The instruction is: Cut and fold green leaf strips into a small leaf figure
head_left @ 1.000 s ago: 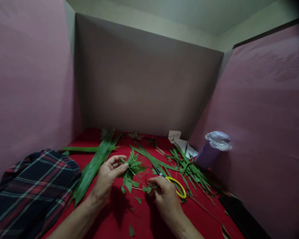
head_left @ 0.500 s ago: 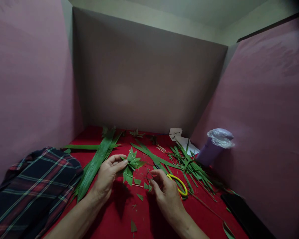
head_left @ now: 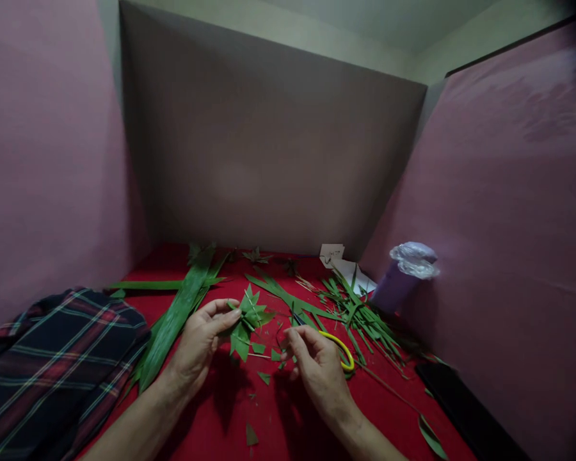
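Observation:
My left hand (head_left: 202, 336) pinches a star-shaped piece of green leaf (head_left: 249, 315) between thumb and fingers, above the table. Thin pale slivers cross the leaf's pointed lobes. To the right, my right hand (head_left: 314, 362) has its thumb and fingertips drawn together; whatever is in them is too small to make out. Behind that hand are scissors (head_left: 348, 351), with a yellow handle loop and dark blades showing, the rest covered by the hand. Small cut leaf scraps (head_left: 264, 378) lie on the red cloth (head_left: 221, 422) between both hands.
Long green leaf blades (head_left: 175, 320) lie at the left beside a plaid cloth (head_left: 67, 346). Cut leaf strips (head_left: 365, 320) are heaped at the right, near white paper (head_left: 352, 275) and a purple container (head_left: 398, 282). A flat black object (head_left: 465, 403) lies at the right edge.
The thin dark strand at my right fingertips no longer shows clearly, and those fingers have drawn closer together. My left hand keeps the leaf. The whole view has shifted slightly.

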Action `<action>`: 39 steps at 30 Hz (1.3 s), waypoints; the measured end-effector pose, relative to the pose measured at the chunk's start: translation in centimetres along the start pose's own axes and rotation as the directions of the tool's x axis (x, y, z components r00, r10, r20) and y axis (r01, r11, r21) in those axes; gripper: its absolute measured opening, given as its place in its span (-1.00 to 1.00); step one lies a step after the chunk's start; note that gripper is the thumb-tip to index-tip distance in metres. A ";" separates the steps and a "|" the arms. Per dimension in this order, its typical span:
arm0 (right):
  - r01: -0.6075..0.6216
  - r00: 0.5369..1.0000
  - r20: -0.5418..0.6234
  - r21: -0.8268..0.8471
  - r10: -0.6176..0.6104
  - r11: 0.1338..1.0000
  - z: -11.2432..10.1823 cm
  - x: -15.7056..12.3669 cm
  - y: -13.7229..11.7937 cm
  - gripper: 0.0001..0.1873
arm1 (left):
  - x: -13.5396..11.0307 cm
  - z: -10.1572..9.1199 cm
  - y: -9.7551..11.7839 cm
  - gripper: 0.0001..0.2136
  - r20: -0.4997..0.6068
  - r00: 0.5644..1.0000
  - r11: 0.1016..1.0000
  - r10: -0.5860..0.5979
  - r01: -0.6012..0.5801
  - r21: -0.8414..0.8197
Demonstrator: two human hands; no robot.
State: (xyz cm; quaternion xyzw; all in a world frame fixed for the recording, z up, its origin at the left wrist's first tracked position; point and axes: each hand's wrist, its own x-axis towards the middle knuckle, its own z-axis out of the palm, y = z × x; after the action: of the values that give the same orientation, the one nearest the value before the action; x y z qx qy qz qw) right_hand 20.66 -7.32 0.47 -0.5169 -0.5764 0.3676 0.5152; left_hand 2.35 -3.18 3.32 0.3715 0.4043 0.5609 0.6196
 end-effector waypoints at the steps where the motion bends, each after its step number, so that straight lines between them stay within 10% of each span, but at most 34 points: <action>1: -0.016 1.000 -0.008 0.023 0.016 1.000 0.0 0.1 0.2 -0.69 | 0.0 0.0 0.0 -0.76 0.016 1.000 1.000 -0.009 0.009 0.000; 18: -0.165 0.978 -0.055 0.369 0.199 0.915 -0.1 1.2 0.2 -0.65 | -0.5 0.9 -0.5 -0.75 0.142 0.986 0.996 -0.084 0.082 0.025; 39: -0.332 0.942 0.169 0.337 0.291 0.881 -0.2 0.6 -0.9 -0.82 | -0.1 0.2 -0.7 -0.73 0.087 0.994 0.997 -0.068 0.070 -0.015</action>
State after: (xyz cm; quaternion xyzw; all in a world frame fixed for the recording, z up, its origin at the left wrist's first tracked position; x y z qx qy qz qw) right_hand 20.74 -6.99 1.52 -0.4779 -0.4368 0.5737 0.5017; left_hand 2.82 -3.34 2.75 0.3754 0.3847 0.5264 0.6588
